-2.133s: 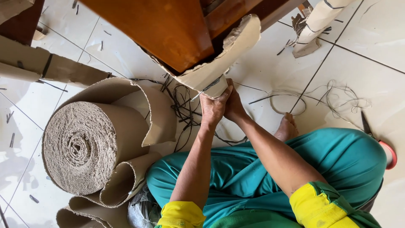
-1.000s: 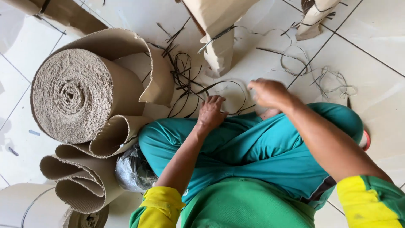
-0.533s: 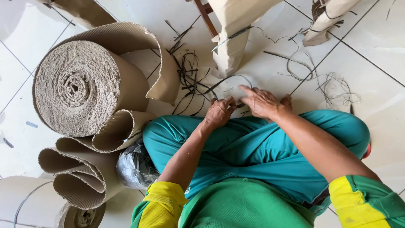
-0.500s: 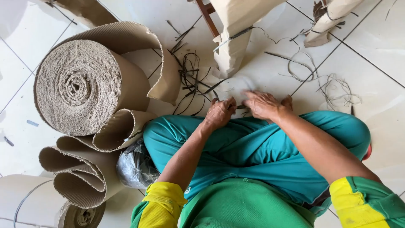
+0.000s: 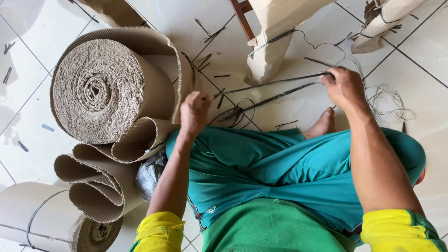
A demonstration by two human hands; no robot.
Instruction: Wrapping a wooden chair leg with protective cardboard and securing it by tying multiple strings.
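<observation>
I sit cross-legged on a white tiled floor in teal trousers. My left hand [image 5: 194,113] is closed on one end of a dark plastic strap [image 5: 270,91], and my right hand [image 5: 343,86] grips its other end. The strap is stretched taut between them above the floor, doubled into two strands. Just beyond the strap stands a furniture leg wrapped in brown cardboard [image 5: 267,51], bound with a strap.
A big roll of corrugated cardboard [image 5: 105,91] lies at my left, with smaller curled pieces [image 5: 98,186] near my knee and a crumpled plastic bag [image 5: 148,175]. Loose strap offcuts [image 5: 389,105] litter the tiles at right. Another wrapped leg [image 5: 382,23] stands at the top right.
My hands were together picking at the straps by my knee. They have now moved apart, left hand leftward and right hand up to the right, pulling one strap taut between them.
</observation>
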